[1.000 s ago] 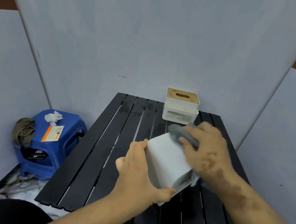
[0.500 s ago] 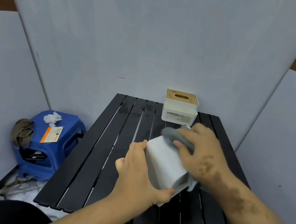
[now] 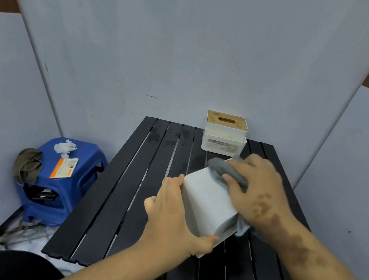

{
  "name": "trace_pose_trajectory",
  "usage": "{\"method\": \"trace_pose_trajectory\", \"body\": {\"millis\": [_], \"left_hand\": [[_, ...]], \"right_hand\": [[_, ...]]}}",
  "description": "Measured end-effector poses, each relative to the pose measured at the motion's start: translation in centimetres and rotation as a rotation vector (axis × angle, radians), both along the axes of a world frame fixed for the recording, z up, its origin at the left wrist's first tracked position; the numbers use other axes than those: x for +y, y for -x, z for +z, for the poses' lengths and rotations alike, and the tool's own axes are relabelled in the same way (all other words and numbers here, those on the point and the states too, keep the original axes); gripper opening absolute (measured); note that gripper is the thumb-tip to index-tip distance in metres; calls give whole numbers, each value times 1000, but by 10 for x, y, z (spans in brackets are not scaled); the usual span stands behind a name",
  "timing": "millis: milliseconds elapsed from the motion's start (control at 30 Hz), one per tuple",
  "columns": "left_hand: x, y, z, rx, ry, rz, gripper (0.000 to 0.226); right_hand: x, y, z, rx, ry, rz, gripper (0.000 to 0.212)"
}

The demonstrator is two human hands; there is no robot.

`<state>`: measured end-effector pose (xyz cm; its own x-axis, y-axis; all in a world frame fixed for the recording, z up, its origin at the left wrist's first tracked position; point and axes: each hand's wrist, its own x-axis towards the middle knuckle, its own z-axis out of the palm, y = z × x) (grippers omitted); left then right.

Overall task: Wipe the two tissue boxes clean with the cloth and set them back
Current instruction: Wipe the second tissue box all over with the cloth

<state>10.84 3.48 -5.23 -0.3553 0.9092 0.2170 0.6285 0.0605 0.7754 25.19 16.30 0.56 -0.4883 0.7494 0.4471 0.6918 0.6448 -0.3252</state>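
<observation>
A plain white tissue box (image 3: 208, 201) is tilted above the middle of the black slatted table (image 3: 125, 190). My left hand (image 3: 175, 218) grips its near left side. My right hand (image 3: 258, 194) presses a grey cloth (image 3: 226, 171) onto the box's far upper edge; more cloth hangs out under the palm at the box's right. A second white tissue box (image 3: 225, 134) with a wooden slotted lid stands upright at the table's far edge, apart from both hands.
Grey panels wall in the table at the back and on both sides. A blue plastic stool (image 3: 60, 182) stands on the floor to the left, carrying a crumpled tissue (image 3: 64, 147), an orange card (image 3: 65, 167) and an olive rag (image 3: 27, 165).
My right hand has slid the grey cloth along the box's upper face toward its far edge. My left hand keeps the same grip and the box has shifted only slightly.
</observation>
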Motion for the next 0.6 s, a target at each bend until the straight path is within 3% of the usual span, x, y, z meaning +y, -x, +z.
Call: {"method": "trace_pose_trajectory", "body": {"millis": [100,167,333,433,500,600], "left_hand": [[0,-1,2,-14,-13,11,105],[-1,-1,3,-6,-9,9,104],[0,0,4,-2,16,-4,109],[0,1,2,3,11,-7,110],[0,1,1,2,10,-9,111],[1,1,1,-12,1,0,107]], "right_hand": [[-21,10,1,21,-20,240,36],[-15,6,2,28,13,284,36],[28,-16,0,125,107,1,31],[29,-15,-2,52,118,-115,23],[11,-5,0,-3,37,-54,26],[-21,8,1,29,-14,201,32]]}}
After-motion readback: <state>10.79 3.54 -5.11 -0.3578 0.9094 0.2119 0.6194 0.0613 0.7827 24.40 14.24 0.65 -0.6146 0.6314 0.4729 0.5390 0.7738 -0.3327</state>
